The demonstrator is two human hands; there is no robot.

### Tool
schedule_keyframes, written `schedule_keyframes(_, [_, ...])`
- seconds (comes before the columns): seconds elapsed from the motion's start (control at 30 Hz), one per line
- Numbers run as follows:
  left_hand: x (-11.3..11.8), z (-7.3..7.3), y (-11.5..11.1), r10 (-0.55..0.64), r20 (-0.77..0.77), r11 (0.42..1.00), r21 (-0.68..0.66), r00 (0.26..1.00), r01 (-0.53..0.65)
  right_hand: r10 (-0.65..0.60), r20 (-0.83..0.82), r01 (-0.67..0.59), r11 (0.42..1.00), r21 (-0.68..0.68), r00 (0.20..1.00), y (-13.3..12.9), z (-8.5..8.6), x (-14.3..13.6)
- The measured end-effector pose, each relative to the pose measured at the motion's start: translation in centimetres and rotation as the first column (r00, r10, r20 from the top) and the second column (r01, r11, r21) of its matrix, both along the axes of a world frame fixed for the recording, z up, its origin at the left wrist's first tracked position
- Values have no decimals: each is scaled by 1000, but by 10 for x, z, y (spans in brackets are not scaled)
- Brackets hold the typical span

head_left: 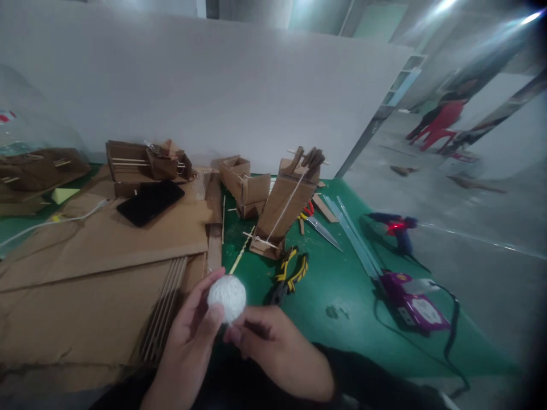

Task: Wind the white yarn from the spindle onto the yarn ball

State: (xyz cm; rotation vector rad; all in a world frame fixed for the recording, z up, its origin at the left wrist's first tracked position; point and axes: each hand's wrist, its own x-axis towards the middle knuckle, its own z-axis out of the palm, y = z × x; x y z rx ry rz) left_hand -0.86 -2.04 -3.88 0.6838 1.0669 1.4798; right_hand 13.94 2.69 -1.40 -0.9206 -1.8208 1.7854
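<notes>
A ball of white string [228,297] sits in my left hand [192,327], with the thumb pressed on its near side and the fingers curled behind it. My right hand [273,344] is closed in a pinch at the ball's lower right edge; whatever lies between its fingertips is too small to make out. Beyond the hands stands a cardboard piece [284,205] with white string stretched along its face and cardboard fingers at its top. Black and yellow pliers [288,273] lie just ahead of my right hand.
Cardboard sheets [102,245] cover the left side, with a black phone [150,203] on them. Cardboard boxes [145,165] stand at the back. To the right lie scissors [322,230], glue sticks [354,236], a glue gun [399,230] and a purple power strip [412,302] with a cable.
</notes>
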Motion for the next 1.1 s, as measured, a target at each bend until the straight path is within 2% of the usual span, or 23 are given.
schedule_keyframes(0.1, [0, 3, -2, -12, 102, 1000, 22, 995, 10, 64, -9, -65, 990, -128, 998, 14, -12, 1])
schedule_keyframes(0.2, [0, 5, -7, -30, 87, 1000, 9, 996, 29, 94, 45, -85, 981, -175, 995, 30, -11, 5])
schedule_keyframes(0.3, [-1, 11, -13, -115, -15, 990, -84, 993, 113, 68, 91, -52, 986, -161, 994, 43, -4, 10])
schedule_keyframes(0.43, [-2, 15, -18, -186, -174, 974, -162, 967, 158, 65, 150, -44, 989, -142, 987, 54, 5, 14])
schedule_keyframes(0.6, [0, 8, -18, -234, -357, 972, -112, 904, 207, 71, 221, -41, 990, -137, 973, 58, 10, 15])
schedule_keyframes(0.67, [2, 5, -17, -213, -396, 977, -80, 893, 198, 51, 224, -24, 992, -121, 973, 57, 12, 15])
schedule_keyframes(0.77, [2, 2, -14, -189, -395, 982, -101, 899, 162, 24, 185, -10, 997, -74, 983, 50, 21, 16])
schedule_keyframes(0.87, [-2, 1, -9, -182, -426, 982, -131, 886, 139, -12, 137, 12, 1000, 7, 991, 35, 33, 17])
schedule_keyframes(0.93, [-5, 1, -6, -135, -438, 990, -105, 889, 99, -38, 112, 28, 996, 84, 993, 22, 37, 16])
schedule_keyframes(1.03, [-5, 0, -3, -48, -366, 999, -38, 930, 36, -46, 71, 36, 990, 137, 996, 6, 34, 12])
schedule_keyframes(1.1, [-3, 0, -3, 7, -261, 1000, -15, 965, -12, -39, 28, 36, 995, 97, 999, -1, 26, 9])
